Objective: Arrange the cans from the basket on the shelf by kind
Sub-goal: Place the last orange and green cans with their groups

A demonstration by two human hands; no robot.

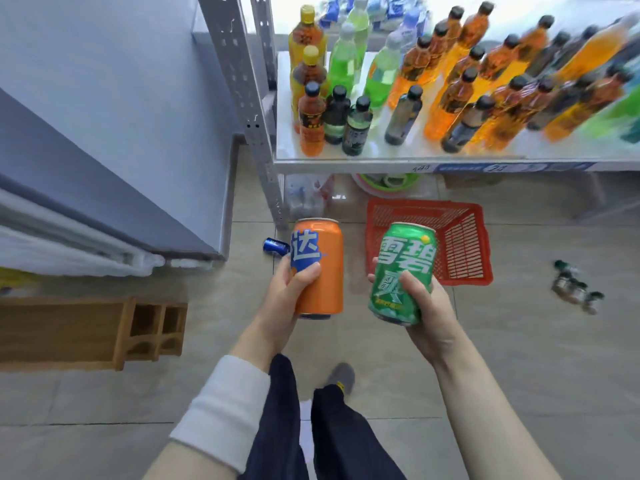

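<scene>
My left hand grips an orange can with blue lettering, held upright above the floor. An upright green can with white lettering is held by my right hand, slightly tilted. Behind the green can a red plastic basket lies on the tiled floor; its visible part looks empty. A blue can lies on its side on the floor by the shelf leg. The white shelf stands ahead, its board crowded with orange, green and dark bottles.
A grey cabinet fills the left side. A wooden block lies on the floor at left. Several small dark bottles lie on the floor at right. Bowls and a plastic bag sit under the shelf.
</scene>
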